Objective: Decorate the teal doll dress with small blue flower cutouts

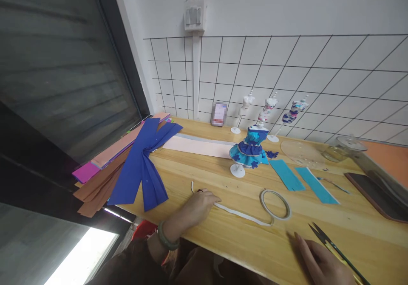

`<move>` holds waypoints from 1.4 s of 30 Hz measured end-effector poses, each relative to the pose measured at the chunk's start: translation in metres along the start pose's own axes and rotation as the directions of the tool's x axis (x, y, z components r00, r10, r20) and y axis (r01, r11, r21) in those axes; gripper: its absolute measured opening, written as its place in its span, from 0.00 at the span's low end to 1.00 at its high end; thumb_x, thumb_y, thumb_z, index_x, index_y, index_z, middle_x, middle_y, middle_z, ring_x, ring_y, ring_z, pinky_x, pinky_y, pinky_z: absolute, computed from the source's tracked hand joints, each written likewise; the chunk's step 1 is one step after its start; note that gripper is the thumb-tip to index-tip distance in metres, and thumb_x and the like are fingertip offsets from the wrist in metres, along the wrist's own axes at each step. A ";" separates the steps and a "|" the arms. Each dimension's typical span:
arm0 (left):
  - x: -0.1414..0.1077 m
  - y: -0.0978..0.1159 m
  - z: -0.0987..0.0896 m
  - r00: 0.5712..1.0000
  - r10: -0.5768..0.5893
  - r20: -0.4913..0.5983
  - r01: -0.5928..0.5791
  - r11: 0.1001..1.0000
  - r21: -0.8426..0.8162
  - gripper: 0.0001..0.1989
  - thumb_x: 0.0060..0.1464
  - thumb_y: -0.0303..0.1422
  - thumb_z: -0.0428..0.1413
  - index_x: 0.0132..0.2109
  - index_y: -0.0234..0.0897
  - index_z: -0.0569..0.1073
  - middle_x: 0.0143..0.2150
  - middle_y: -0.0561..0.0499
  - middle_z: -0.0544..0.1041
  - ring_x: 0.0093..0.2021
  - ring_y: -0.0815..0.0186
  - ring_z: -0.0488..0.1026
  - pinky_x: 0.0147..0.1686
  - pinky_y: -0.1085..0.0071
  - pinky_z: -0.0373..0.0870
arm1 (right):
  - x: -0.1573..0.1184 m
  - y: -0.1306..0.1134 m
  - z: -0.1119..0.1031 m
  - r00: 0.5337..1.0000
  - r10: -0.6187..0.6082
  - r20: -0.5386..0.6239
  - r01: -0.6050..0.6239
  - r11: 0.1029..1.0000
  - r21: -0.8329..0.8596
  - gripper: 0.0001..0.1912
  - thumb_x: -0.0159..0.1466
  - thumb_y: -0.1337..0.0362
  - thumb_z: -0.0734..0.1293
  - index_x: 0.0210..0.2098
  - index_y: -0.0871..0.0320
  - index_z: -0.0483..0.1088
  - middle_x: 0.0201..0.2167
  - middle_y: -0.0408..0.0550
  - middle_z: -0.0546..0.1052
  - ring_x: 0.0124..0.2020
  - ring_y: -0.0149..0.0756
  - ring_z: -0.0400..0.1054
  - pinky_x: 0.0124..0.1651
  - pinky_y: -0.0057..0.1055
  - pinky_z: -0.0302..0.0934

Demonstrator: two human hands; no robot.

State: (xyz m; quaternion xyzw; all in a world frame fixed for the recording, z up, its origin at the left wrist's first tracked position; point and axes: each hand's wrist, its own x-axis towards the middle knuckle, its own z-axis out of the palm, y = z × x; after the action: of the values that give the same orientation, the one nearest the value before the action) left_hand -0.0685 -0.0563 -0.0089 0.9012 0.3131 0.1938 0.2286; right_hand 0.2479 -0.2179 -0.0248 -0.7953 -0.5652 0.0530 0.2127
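Note:
My left hand [200, 204], with a bangle at the wrist, rests on a narrow white tape strip [242, 215], its fingers closed over it. One end of the strip curls out behind the hand; the other runs right to the tape roll [276, 204], which lies flat. My right hand [325, 261] is low at the right, thumb side stretched out, with nothing visible in it; its other fingers are partly hidden. Right beside it lie dark-bladed scissors [325, 240] with a gold-coloured part. Beyond the hands stands a small dress form in a blue ruffled dress [250, 147].
Dark blue crepe paper [135, 170] lies over brown and coloured sheets at the left. A pale strip [197, 145] and turquoise strips [287, 174] lie farther back. Three small dress forms [269, 106] stand near the wall grid. A glass jar [338, 151] and dark tray [379, 196] are at right.

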 end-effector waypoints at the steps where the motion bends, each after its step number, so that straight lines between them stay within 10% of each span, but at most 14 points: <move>1: 0.000 0.000 -0.001 1.000 -0.010 0.004 0.010 1.000 -0.004 0.15 0.58 0.25 0.44 0.45 0.37 0.73 0.39 0.48 0.77 0.41 0.65 0.70 0.42 0.69 0.66 | -0.001 -0.002 0.000 1.000 -0.017 -0.018 0.017 1.000 -0.001 0.22 0.61 0.47 0.58 0.30 0.54 0.76 0.31 0.47 0.80 0.29 0.39 0.74 0.27 0.27 0.65; 21: -0.008 -0.005 -0.024 0.984 -0.175 -0.027 0.176 0.984 0.020 0.11 0.53 0.28 0.50 0.41 0.37 0.75 0.34 0.50 0.76 0.37 0.65 0.72 0.40 0.67 0.68 | 0.000 -0.008 0.006 0.981 -0.189 -0.042 0.188 0.982 -0.027 0.22 0.65 0.53 0.55 0.24 0.57 0.70 0.21 0.49 0.75 0.26 0.37 0.70 0.32 0.31 0.60; 31: -0.005 0.007 -0.014 0.984 0.009 -0.178 0.000 0.999 0.051 0.10 0.56 0.30 0.48 0.38 0.37 0.74 0.33 0.48 0.76 0.36 0.64 0.71 0.38 0.66 0.68 | 0.020 -0.020 0.009 0.909 -0.355 -0.220 0.341 0.935 -0.100 0.16 0.65 0.62 0.55 0.49 0.58 0.67 0.44 0.57 0.72 0.45 0.42 0.68 0.43 0.36 0.65; 42: -0.010 0.006 -0.011 0.933 0.093 -0.348 -0.052 0.991 0.127 0.10 0.57 0.27 0.46 0.40 0.37 0.72 0.33 0.48 0.76 0.36 0.65 0.71 0.37 0.66 0.68 | 0.036 -0.038 -0.006 0.876 -0.480 -0.045 0.466 0.867 -0.174 0.15 0.63 0.73 0.54 0.43 0.57 0.68 0.37 0.53 0.74 0.38 0.40 0.68 0.40 0.37 0.64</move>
State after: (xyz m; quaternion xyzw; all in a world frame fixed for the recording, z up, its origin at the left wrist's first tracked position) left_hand -0.0784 -0.0644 0.0014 0.8746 0.3263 0.3419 0.1087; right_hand 0.2293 -0.1763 0.0010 -0.6485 -0.7353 -0.0803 0.1797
